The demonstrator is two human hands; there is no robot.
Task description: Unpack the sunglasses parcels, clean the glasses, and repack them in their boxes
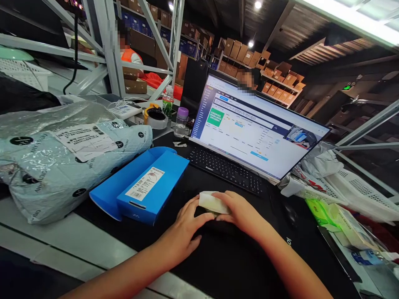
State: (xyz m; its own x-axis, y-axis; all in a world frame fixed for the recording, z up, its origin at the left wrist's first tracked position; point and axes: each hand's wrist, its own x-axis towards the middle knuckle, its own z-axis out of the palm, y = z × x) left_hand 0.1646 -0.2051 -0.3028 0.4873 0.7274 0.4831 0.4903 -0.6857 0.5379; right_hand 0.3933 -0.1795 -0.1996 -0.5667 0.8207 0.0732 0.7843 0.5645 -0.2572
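Observation:
Both of my hands rest on the black desk mat in front of the keyboard [226, 169]. My right hand [238, 211] curls over a small white folded piece [209, 201], paper or cloth, and pinches it. My left hand [184, 226] lies beside it with fingers stretched toward the same white piece, its fingertips touching the near end. Under the white piece sits something dark that I cannot make out. A blue cardboard box [146, 187] with a white label lies just left of my left hand.
A monitor [255, 128] stands behind the keyboard. A grey plastic mailer bag [62, 162] with a shipping label fills the left. A tape roll [156, 117] and small bottle [181, 121] sit behind. White baskets [358, 191] and green packets are at right. Two people work among far shelves.

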